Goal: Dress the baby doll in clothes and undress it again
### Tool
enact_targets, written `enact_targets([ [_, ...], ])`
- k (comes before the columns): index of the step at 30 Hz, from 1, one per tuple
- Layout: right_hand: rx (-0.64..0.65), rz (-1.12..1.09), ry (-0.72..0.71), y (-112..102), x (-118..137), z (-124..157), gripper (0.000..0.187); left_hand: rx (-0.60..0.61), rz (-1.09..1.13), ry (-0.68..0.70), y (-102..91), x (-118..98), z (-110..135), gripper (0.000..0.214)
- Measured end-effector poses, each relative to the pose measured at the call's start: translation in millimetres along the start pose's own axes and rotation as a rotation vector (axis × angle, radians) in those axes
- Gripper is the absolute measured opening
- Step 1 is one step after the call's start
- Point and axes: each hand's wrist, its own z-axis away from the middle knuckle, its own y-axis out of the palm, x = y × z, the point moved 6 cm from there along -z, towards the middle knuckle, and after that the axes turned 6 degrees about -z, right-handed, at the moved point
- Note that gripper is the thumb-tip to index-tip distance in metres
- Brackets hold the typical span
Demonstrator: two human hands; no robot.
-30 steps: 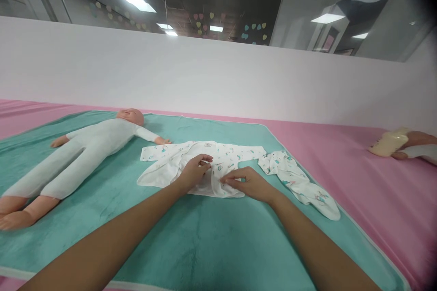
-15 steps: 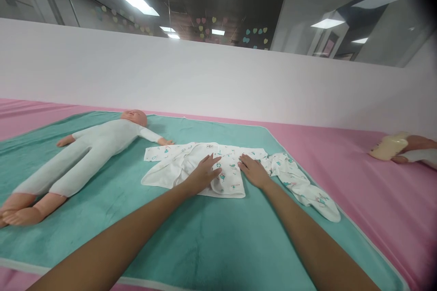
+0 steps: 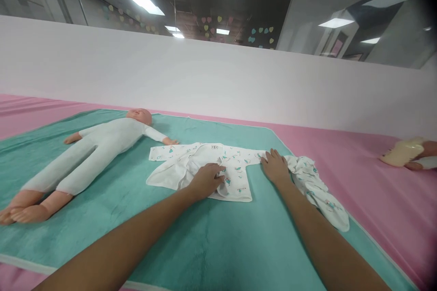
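A small white printed baby shirt [image 3: 235, 163] lies spread out on a teal blanket [image 3: 191, 236]. My left hand [image 3: 206, 180] rests flat on the shirt's front, fingers stretched toward its middle. On the shirt's right sleeve end my right hand [image 3: 276, 166] lies flat with fingers apart. Matching printed footed pants [image 3: 319, 191] lie crumpled just right of that hand. A baby doll [image 3: 99, 145] in a white bodysuit lies on its back at the left of the blanket, one arm reaching toward the shirt's left sleeve.
The teal blanket covers a pink surface [image 3: 375, 182] backed by a low white wall [image 3: 218, 82]. At the far right edge another person's hand holds a cream baby bottle [image 3: 401, 152] on the pink surface.
Both hands went from pinching the shirt's lower front to lying flat. My right hand then slid right along the sleeve to its end. The left stayed near the middle.
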Motion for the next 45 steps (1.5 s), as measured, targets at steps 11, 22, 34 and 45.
enact_targets([
  [11,0.182,-0.556,-0.405,39.2,137.2,-13.3,0.037,0.058,-0.213,0.233,8.5,-15.1,7.5,0.031],
  [22,0.332,-0.541,-0.450,53.7,144.3,-20.1,0.012,0.072,-0.187,0.238,3.5,-21.5,9.1,0.032],
  [34,0.076,-0.875,-0.120,43.9,109.4,-34.2,0.023,0.099,-0.059,0.302,-6.4,-44.6,21.1,0.045],
  [45,-0.069,-1.117,0.054,36.7,58.5,-45.6,0.013,0.161,-0.011,0.684,10.0,-89.8,48.4,0.056],
])
